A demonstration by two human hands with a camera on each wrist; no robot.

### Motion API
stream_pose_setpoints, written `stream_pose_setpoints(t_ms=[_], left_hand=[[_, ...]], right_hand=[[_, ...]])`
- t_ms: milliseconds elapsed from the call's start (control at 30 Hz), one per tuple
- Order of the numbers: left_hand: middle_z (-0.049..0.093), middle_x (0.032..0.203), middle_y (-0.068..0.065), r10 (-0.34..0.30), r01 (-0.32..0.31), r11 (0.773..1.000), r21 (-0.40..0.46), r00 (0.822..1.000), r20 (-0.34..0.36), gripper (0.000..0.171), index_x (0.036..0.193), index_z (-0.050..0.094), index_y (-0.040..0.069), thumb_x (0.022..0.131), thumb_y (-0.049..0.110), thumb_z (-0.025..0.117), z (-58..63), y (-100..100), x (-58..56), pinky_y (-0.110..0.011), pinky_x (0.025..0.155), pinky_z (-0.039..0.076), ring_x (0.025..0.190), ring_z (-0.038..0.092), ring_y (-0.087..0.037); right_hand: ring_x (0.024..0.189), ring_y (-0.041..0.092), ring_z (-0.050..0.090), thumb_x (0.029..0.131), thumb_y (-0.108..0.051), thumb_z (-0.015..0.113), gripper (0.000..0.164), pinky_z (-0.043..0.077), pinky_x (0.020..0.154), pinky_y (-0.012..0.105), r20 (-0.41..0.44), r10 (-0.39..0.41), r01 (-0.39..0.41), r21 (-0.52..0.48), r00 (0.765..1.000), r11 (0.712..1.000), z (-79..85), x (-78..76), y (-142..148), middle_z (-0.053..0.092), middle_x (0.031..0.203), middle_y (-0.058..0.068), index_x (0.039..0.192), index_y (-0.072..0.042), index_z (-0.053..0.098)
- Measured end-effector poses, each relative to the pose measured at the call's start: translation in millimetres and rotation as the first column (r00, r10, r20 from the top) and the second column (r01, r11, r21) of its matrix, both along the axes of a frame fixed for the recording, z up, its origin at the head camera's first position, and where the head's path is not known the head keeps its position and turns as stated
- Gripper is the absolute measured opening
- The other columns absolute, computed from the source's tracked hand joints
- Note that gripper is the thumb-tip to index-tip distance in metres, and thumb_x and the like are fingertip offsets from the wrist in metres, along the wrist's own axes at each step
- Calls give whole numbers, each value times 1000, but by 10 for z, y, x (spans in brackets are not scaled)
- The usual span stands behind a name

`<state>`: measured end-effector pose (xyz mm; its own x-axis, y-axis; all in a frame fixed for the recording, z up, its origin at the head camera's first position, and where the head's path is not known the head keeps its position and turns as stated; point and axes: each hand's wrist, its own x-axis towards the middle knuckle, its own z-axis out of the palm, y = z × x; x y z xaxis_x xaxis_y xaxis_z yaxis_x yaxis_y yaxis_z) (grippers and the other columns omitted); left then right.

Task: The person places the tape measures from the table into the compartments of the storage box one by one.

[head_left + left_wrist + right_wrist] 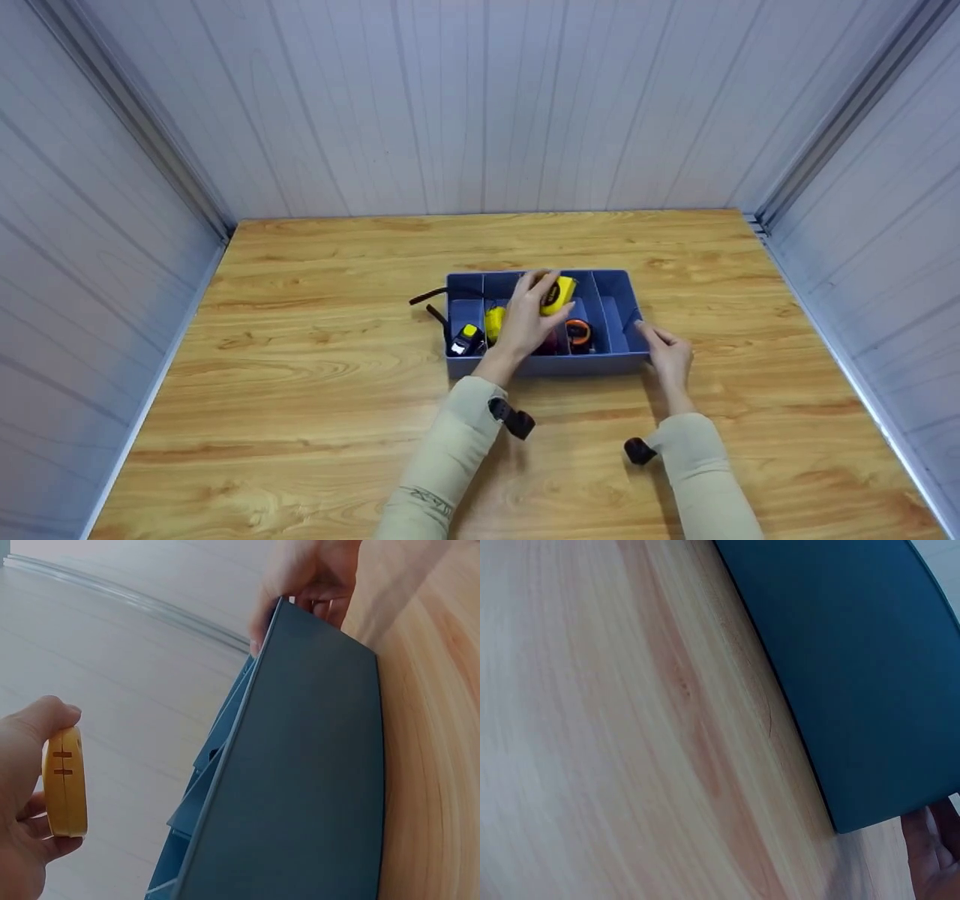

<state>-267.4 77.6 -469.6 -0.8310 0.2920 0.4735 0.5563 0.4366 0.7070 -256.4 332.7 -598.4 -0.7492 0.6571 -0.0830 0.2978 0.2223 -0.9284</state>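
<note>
Over the middle of a blue divided box (551, 366), my left hand (525, 322) holds a yellow tape measure (558, 295) between thumb and fingers. In the left wrist view the tape measure (67, 795) is edge-on, raised above the box rim. My right hand (670, 358) grips the box's right end wall, thumb at the rim. Inside the box lie a black tape measure with a yellow button (466, 340), another yellow tape measure (494, 323) and an orange-and-black tape measure (579, 334). A dark red item (550, 345) is mostly hidden by my left hand.
Black wrist straps (429, 295) hang over the box's left edge. The box stands on a wood-grain table (300, 360), with pale panel walls (480, 112) at the back and both sides. A small black camera sits on each wrist.
</note>
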Motion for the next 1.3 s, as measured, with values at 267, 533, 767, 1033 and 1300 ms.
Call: stream_pose_setpoints(t_ms=[267,533,767,1033,1300], left_hand=[[45,120,-8,-48,48,998,-51,999,-1,51,127,49,8,82,29,62,66,168,-29,-19,81,42,104,46,-16],[44,123,-7,-80,80,987,-137,997,3,52,130,46,10,84,30,60,94,339,-27,-19,84,41,107,45,-16],[43,125,-7,-94,92,976,-200,996,-1,54,131,45,11,83,29,61,89,484,-29,-20,88,38,110,43,-15],[45,122,-8,-101,88,953,-290,994,-30,53,129,48,9,83,31,61,36,636,-29,-23,89,39,108,44,-17],[41,127,-6,-115,125,927,-354,992,49,55,133,43,14,84,33,59,-31,767,-16,-23,90,38,112,42,-15]], right_hand=[[102,15,54,55,-62,71,64,40,88,27,8,5,-5,-7,1000,1000,-19,-4,19,64,104,5,98,-15,71],[99,15,55,58,-62,70,61,47,77,28,7,2,-2,-9,1000,1000,-27,-12,15,64,104,4,97,-15,71],[95,15,56,62,-59,69,56,48,62,19,24,7,-7,-9,1000,1000,-17,-14,4,63,105,3,98,-16,71],[103,19,53,68,-50,70,46,45,80,26,42,51,-49,-34,998,998,392,161,-134,60,110,8,98,-16,70],[111,25,48,72,-42,69,49,37,93,34,69,78,-70,-109,995,992,683,301,-241,56,116,13,106,-7,65]])
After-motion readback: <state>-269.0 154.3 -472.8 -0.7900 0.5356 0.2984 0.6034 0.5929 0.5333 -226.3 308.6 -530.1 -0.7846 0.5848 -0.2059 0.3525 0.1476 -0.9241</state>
